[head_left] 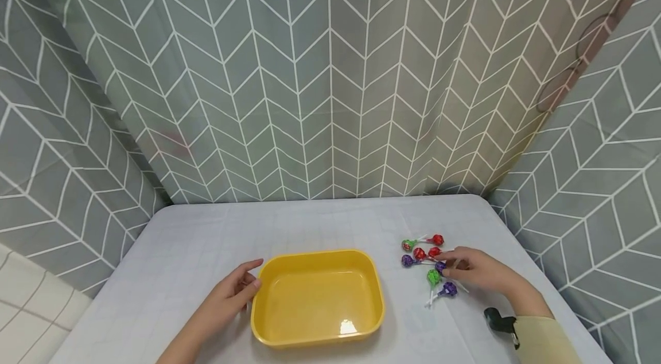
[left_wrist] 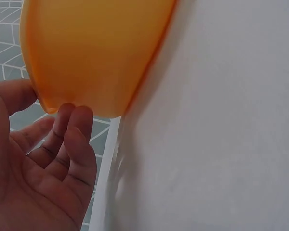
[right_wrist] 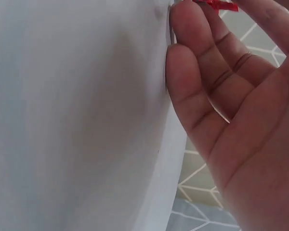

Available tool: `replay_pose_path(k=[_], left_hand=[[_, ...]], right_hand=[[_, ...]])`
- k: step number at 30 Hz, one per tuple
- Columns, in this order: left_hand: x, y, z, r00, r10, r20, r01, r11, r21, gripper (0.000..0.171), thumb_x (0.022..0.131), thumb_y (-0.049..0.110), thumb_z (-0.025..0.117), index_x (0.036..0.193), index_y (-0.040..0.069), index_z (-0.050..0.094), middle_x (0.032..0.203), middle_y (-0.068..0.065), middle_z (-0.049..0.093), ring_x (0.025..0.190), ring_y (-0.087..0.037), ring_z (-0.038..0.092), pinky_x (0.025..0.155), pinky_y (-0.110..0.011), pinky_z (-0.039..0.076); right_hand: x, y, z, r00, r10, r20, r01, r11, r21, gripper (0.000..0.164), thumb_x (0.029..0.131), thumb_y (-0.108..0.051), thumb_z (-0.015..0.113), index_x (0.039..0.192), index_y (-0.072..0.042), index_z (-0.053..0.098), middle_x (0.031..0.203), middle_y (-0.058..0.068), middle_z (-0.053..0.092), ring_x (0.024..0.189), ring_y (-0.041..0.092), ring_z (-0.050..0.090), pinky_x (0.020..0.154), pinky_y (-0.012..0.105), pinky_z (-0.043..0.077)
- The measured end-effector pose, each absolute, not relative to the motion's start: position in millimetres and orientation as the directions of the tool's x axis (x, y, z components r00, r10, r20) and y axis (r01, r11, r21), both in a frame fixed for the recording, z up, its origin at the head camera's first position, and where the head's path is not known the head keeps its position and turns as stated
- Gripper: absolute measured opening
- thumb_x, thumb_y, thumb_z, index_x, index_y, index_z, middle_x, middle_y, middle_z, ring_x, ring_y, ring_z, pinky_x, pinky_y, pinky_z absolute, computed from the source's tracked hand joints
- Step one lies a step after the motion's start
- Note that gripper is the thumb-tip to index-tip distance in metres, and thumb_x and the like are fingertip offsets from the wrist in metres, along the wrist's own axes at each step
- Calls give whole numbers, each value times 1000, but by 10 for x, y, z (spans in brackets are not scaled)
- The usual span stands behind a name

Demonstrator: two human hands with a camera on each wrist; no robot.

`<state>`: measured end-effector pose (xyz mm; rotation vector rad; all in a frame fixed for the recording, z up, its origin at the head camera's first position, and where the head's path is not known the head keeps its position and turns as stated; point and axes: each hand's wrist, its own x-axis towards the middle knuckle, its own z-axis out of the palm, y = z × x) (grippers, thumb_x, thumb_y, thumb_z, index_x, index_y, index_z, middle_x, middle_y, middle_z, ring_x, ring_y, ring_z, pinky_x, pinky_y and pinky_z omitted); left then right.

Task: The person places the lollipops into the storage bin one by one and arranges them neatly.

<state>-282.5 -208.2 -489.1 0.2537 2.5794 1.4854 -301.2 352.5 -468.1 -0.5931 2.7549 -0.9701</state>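
Observation:
On the left side of a yellow plastic tray (head_left: 317, 298), my left hand (head_left: 229, 295) grips the rim. The left wrist view has the thumb (left_wrist: 19, 95) at the tray's edge and bent fingertips (left_wrist: 82, 115) against its outer wall. My right hand (head_left: 480, 269) reaches down among wrapped lollipops. Its thumb and index fingertips stand around a purple lollipop (head_left: 440, 266), close to a red lollipop (head_left: 435, 252); I cannot tell whether either is pinched. In the right wrist view a red wrapper end (right_wrist: 224, 6) peeks out beyond the bent fingers.
Around the right hand lie more lollipops: a green one (head_left: 434, 278), a purple one (head_left: 448, 289) and several others to the left and behind. A white cloth covers the table (head_left: 206, 226). Patterned grey curtains (head_left: 330, 77) stand behind and at both sides.

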Motion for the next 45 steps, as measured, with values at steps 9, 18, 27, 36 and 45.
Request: replay_pose_path(k=[9, 18, 27, 36, 45], left_hand=[[-2826, -2070, -4942, -963, 252, -94, 10, 382, 924, 58, 97, 40, 62, 147, 15, 46, 89, -11, 60, 68, -24, 57, 60, -30, 52], [-2859, -1999, -4926, -959, 269, -92, 1, 327, 945, 57, 96, 40, 64, 145, 16, 49, 83, -13, 58, 65, -24, 56, 58, -30, 52], [-2847, -2021, -4911, -962, 260, -89, -5, 310, 951, 56, 97, 37, 64, 146, 14, 48, 81, -13, 57, 64, -23, 55, 57, -29, 51], [-2835, -2047, -4925, -964, 248, -97, -18, 304, 953, 56, 97, 36, 64, 146, 15, 48, 80, -12, 57, 64, -22, 54, 56, -28, 50], [-2826, -2076, -4954, -963, 248, -106, -32, 284, 958, 55, 98, 36, 63, 146, 15, 48, 82, -13, 58, 65, -23, 54, 57, -28, 51]], right_hand=[[-2973, 3443, -4674, -907, -421, -29, -343, 776, -529, 38, 92, -27, 71, 127, -10, 67, 92, -6, 57, 75, 8, 49, 63, 26, 45], [-2920, 3470, -4622, -925, -378, -40, -312, 816, -486, 32, 88, -25, 76, 116, -9, 70, 93, -7, 61, 76, 7, 52, 66, 27, 49], [-2859, 3433, -4418, -949, -314, -29, -257, 823, -507, 34, 85, -25, 78, 114, -9, 69, 92, -6, 65, 77, 9, 57, 64, 27, 49], [-2813, 3290, -4216, -934, -344, 102, -341, 763, -550, 33, 90, -25, 75, 119, -11, 69, 108, -2, 65, 83, 8, 63, 70, 25, 54], [-2845, 2969, -4232, -945, -299, 133, -312, 699, -644, 35, 89, -29, 76, 120, -15, 69, 123, 9, 63, 92, 16, 66, 75, 26, 56]])
